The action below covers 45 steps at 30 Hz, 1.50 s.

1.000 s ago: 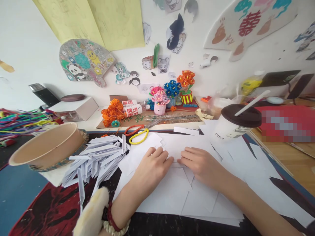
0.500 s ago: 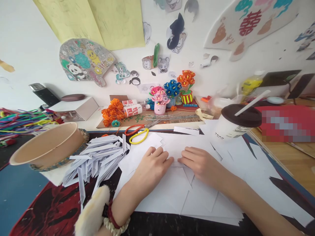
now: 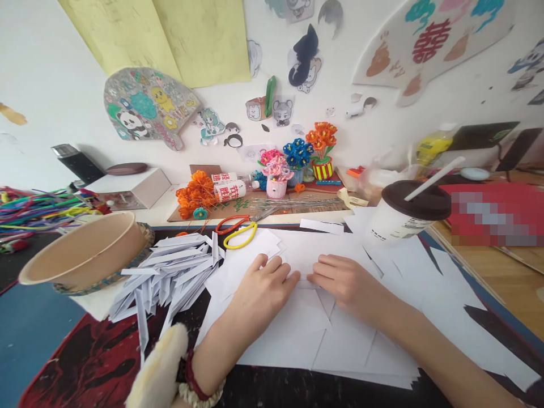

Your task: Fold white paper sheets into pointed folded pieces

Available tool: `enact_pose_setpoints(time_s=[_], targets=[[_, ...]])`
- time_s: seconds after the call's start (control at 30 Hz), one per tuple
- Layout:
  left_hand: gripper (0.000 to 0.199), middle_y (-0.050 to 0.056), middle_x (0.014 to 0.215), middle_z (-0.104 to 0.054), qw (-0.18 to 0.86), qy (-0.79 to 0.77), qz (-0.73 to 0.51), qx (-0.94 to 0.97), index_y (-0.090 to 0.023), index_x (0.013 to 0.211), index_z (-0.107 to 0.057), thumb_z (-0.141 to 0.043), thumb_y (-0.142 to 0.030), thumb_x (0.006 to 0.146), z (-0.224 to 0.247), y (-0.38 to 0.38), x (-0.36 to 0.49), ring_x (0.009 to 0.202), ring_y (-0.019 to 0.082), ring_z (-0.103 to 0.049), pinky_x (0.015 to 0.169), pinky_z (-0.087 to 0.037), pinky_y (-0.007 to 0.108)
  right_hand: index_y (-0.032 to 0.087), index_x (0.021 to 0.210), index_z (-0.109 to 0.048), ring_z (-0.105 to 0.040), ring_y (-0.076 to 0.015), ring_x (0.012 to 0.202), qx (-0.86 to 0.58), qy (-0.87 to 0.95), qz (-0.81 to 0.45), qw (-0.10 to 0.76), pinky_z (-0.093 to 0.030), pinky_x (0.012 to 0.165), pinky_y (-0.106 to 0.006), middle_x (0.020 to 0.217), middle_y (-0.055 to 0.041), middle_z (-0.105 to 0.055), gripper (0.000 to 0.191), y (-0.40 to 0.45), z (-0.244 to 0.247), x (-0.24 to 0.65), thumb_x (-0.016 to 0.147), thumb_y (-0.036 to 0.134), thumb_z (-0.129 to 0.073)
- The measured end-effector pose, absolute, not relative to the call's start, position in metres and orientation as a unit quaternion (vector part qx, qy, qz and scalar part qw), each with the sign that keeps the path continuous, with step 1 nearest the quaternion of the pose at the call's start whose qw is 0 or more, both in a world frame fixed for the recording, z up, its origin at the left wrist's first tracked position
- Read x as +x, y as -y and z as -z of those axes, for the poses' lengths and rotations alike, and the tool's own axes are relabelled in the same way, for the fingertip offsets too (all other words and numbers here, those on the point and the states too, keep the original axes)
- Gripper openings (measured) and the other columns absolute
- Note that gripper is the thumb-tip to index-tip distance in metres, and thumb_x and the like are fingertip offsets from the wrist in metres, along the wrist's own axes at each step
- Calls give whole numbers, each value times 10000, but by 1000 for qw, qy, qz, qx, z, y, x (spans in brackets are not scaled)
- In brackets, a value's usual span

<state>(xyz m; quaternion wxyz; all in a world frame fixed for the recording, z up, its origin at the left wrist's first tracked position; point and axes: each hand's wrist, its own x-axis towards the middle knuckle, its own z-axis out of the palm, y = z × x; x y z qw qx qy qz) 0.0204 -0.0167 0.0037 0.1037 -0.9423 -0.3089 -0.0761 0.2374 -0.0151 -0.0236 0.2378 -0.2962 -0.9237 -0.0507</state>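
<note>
White paper [image 3: 293, 334], orange-and-yellow-handled scissors [image 3: 254, 219]

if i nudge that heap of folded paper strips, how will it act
The folded paper strips would probably scatter, being loosely heaped. Each looks light, being paper, and its creases likely stiffen it somewhat.

It looks like a hobby craft corner, though whether in a home or a studio cannot be told. The desk [image 3: 263, 391] bears scissors [image 3: 254, 219], folded paper strips [image 3: 172, 272], white sheets [image 3: 284, 343] and potted craft flowers [image 3: 276, 170], while cartoon cutouts [image 3: 283, 110] dot the wall [image 3: 38, 68].
</note>
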Motion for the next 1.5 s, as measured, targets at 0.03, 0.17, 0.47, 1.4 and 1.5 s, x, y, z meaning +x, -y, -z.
enact_pose_setpoints(time_s=[0.03,0.17,0.47,1.4,1.5], targets=[[216,37,818,-590,100,313,70,-942,-155,1104,-580,-451,-109,937,-5,18,21,808,211,-501,738,-362,376,170,615,-532,-380,-160,617,-297,924,49,238,-273,553,-305,645,-16,-461,368,15,24,238,893,-24,-390],[312,45,835,-604,72,335,53,-938,-155,1079,-588,-449,-8,842,-9,21,24,811,222,-508,734,-368,387,168,629,-552,-391,-164,619,-305,923,43,232,-279,553,-305,653,-23,-481,365,15,23,237,893,-23,-388],[495,53,850,-611,35,348,42,-936,-169,1213,-542,-444,23,768,-11,25,25,806,226,-523,767,-364,404,168,701,-637,-428,-164,608,-334,912,-14,235,-313,540,-290,627,-24,-505,382,18,16,240,897,-12,-363],[338,50,875,-611,54,348,22,-936,-171,1180,-569,-437,-66,888,-10,23,28,827,233,-528,710,-339,393,222,1075,-646,-510,-183,752,-582,687,-366,233,-408,734,-328,805,8,-481,489,-15,11,230,600,137,-723],[341,50,883,-614,52,350,20,-935,-173,1184,-568,-432,-65,892,-10,24,28,827,233,-533,719,-342,395,233,1087,-633,-478,-161,693,-568,697,-373,228,-395,672,-304,805,12,-494,490,-17,11,235,611,142,-712]])
